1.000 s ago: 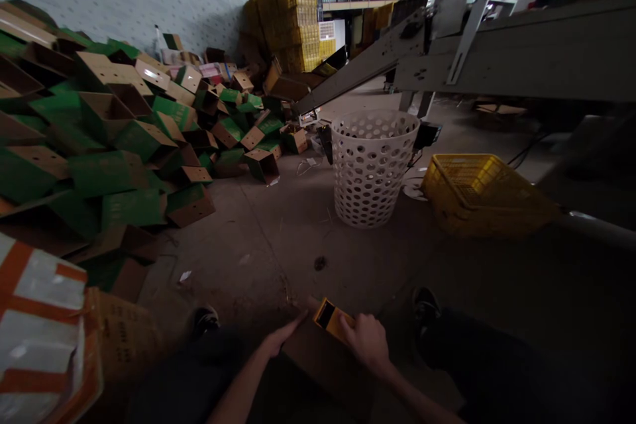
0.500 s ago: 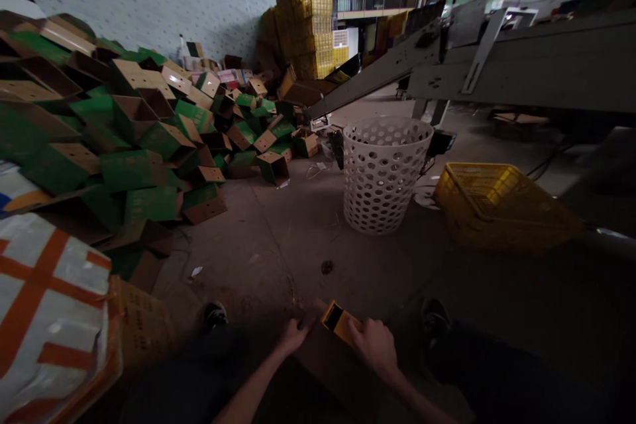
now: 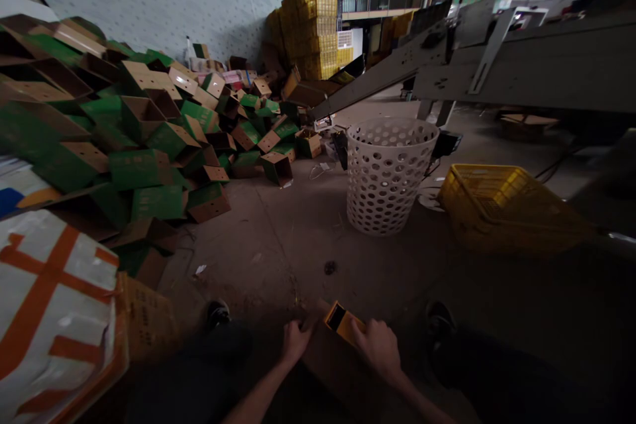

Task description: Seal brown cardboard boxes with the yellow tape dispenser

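A flat brown cardboard piece [image 3: 330, 361] lies across my lap at the bottom of the view. My left hand [image 3: 295, 339] grips its far left edge with the fingers curled over it. My right hand [image 3: 378, 346] is closed on a yellow device with a dark opening [image 3: 342, 321], pressed onto the cardboard's far edge. My dark shoes [image 3: 217, 313] rest on the concrete floor on either side.
A big heap of green and brown cartons [image 3: 134, 139] fills the left. A white perforated basket [image 3: 386, 175] and a yellow crate [image 3: 501, 202] stand ahead. A grey conveyor [image 3: 497, 59] slants overhead at right. A white and orange sack [image 3: 50, 318] sits at my left.
My left hand went from lying stretched along the cardboard edge to curled around it. The view tilted up slightly; my right hand stayed on the yellow device.
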